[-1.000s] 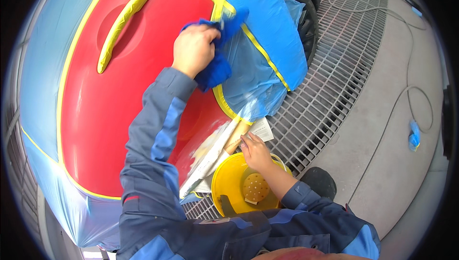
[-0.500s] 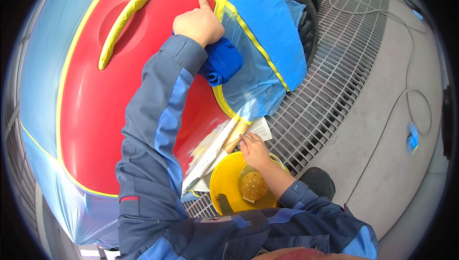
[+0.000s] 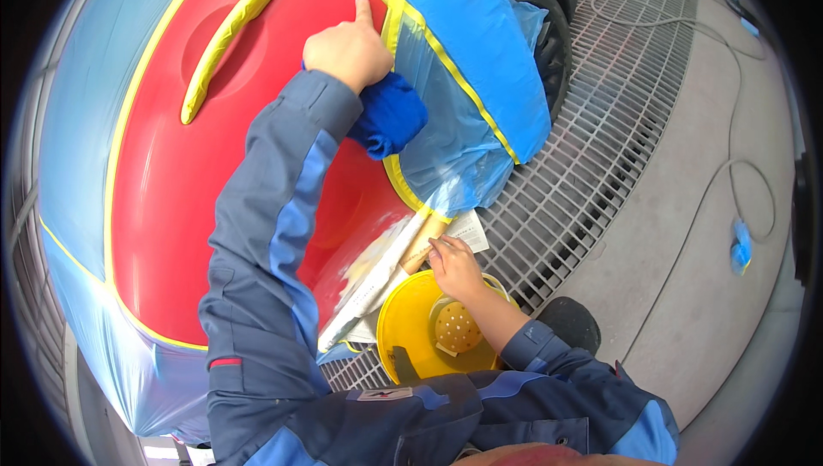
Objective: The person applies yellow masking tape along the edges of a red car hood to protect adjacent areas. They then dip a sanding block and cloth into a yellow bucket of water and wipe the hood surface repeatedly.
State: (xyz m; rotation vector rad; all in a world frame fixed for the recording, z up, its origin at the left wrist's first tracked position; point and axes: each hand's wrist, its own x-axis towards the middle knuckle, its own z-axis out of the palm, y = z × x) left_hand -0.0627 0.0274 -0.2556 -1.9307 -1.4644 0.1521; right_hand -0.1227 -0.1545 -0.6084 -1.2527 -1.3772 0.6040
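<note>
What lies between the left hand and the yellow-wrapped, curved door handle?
Head view: only bare, glossy red panel separates the left hand from the handle.

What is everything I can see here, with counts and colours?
cloth: 1, blue, under left hand
car door: 1, red, left of centre
door handle: 1, yellow-covered, upper left
filler-like patch: 1, off-white, door's lower right
masking film: several sheets, blue, around door
masking tape: several strips, yellow, film edges
wheel: 1, black, top
paper: several pieces, white and brown, above bucket
bucket: 1, yellow, lower centre
perforated disc: 1, yellow, inside bucket
floor grating: metal, grey, centre right
cable: at least 1, grey, right
wrapped item: 1, blue, right
shoe: 1 visible, dark, right of bucket
jacket: 1, blue, bottom
left hand: 1, bare, over door
right hand: 1, bare, beside brown paper
</note>
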